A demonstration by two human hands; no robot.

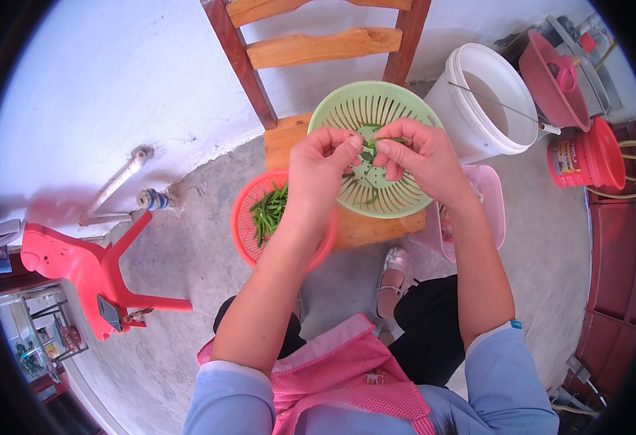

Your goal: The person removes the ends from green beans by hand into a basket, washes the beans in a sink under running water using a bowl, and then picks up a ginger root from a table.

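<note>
Above a light green plastic colander (331, 103), both my hands meet with the fingertips close together. My right hand (416, 155) pinches a green chili pepper (391, 141) between thumb and forefinger. The thumb and forefinger of my left hand (326, 160) are pressed together near the pepper's other end; whether they grip a stem or a bit of it is too small to tell. A few green peppers lie in the colander, partly hidden by my hands. Left of it, a red plastic basket (240, 217) holds many green pepper pieces (269, 215), partly covered by my left forearm.
The colander rests on a wooden chair (369, 231). A pink bin (495, 217) stands to its right, with a white bucket (459, 130) behind. Farther right are a red bucket (573, 163) and a pink basin (541, 81). A red plastic stool (87, 261) bears a phone at left.
</note>
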